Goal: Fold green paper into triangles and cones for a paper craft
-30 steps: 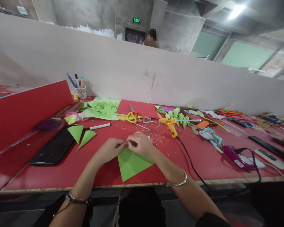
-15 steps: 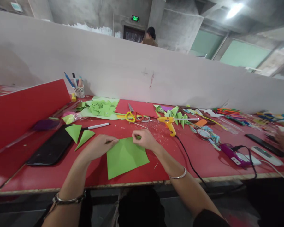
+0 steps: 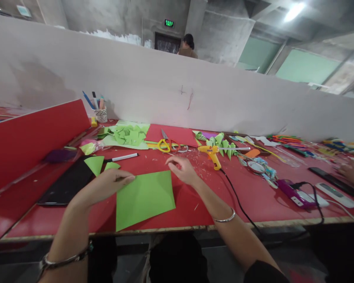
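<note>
A square green paper sheet lies unfolded and flat on the red table near its front edge. My left hand pinches the sheet's upper left corner. My right hand hovers at the upper right corner with its fingers loosely apart and nothing held. Two green paper triangles lie just beyond my left hand, next to a black marker.
A black tablet and a leaning red board are on the left. Yellow scissors, a yellow glue gun with its cord, green scraps and paper cones lie behind. Another person's hand is at the far right.
The folded green paper has been opened into a flat square and drawn left with my left hand. My right hand has let go of its corner.
</note>
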The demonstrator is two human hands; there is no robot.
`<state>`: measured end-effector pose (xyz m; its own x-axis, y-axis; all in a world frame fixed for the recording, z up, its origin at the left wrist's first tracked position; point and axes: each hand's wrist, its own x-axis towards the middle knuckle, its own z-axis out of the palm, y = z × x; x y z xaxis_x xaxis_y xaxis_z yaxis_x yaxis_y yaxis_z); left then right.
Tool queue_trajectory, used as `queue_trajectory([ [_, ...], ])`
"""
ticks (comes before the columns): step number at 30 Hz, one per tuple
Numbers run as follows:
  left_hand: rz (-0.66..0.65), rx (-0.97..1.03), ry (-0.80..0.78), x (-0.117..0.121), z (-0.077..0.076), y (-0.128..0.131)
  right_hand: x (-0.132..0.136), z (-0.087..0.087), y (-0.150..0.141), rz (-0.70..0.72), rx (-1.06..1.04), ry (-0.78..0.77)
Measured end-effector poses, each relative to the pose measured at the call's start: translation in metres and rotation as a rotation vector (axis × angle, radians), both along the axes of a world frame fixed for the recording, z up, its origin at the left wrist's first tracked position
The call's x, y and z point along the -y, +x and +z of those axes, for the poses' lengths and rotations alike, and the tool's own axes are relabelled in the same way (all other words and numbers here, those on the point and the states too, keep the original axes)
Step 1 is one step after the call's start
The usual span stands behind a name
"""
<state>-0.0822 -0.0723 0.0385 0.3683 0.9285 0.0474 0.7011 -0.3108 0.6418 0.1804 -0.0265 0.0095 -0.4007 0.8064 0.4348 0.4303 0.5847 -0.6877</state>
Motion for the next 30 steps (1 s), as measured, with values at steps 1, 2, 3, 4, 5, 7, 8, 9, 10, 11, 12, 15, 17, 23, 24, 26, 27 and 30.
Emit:
queue_trajectory([
  [1, -0.041, -0.021, -0.018, 0.000, -0.002, 0.004, 0.002, 0.000, -0.003, 0.100, -0.009, -0.055],
  [2, -0.077, -0.053, -0.039, -0.001, -0.003, 0.007, 0.004, 0.000, -0.006, 0.193, 0.001, -0.123],
  [3, -0.109, -0.091, -0.059, -0.001, -0.004, 0.011, 0.006, -0.001, -0.008, 0.267, 0.027, -0.193],
  [4, -0.120, -0.115, -0.060, -0.001, -0.004, 0.014, 0.007, -0.002, -0.009, 0.320, 0.062, -0.257],
  [5, -0.123, -0.134, -0.049, -0.001, -0.005, 0.018, 0.008, -0.004, -0.011, 0.350, 0.097, -0.308],
  [7, -0.118, -0.165, 0.011, -0.001, -0.004, 0.026, 0.009, -0.008, -0.013, 0.373, 0.131, -0.369],
  [8, -0.121, -0.180, 0.052, -0.001, -0.004, 0.032, 0.009, -0.010, -0.014, 0.378, 0.128, -0.379],
  [9, -0.124, -0.198, 0.093, 0.000, -0.004, 0.038, 0.009, -0.012, -0.015, 0.381, 0.117, -0.382],
  [10, -0.130, -0.225, 0.123, 0.001, -0.004, 0.045, 0.009, -0.014, -0.016, 0.382, 0.103, -0.379],
  [11, -0.131, -0.260, 0.142, 0.002, -0.004, 0.052, 0.008, -0.015, -0.017, 0.379, 0.093, -0.371],
  [12, -0.113, -0.305, 0.156, 0.003, -0.004, 0.060, 0.008, -0.016, -0.018, 0.373, 0.087, -0.361],
  [15, -0.019, -0.438, 0.209, 0.006, -0.004, 0.076, 0.008, -0.016, -0.018, 0.355, 0.073, -0.341],
  [17, 0.017, -0.491, 0.241, 0.007, -0.004, 0.080, 0.007, -0.014, -0.017, 0.368, 0.056, -0.336],
  [23, 0.076, -0.459, 0.284, 0.004, 0.000, 0.064, 0.006, -0.005, -0.009, 0.369, -0.010, -0.371],
  [24, 0.092, -0.450, 0.279, 0.003, 0.001, 0.058, 0.005, -0.004, -0.007, 0.359, -0.026, -0.381],
  [26, 0.129, -0.431, 0.259, 0.001, 0.004, 0.043, 0.002, -0.003, -0.004, 0.336, -0.052, -0.393],
  [27, 0.152, -0.424, 0.248, 0.001, 0.005, 0.035, 0.001, -0.003, -0.002, 0.324, -0.061, -0.397],
  [30, 0.316, -0.438, 0.252, 0.000, 0.009, 0.010, -0.004, -0.005, 0.001, 0.281, -0.080, -0.420],
])
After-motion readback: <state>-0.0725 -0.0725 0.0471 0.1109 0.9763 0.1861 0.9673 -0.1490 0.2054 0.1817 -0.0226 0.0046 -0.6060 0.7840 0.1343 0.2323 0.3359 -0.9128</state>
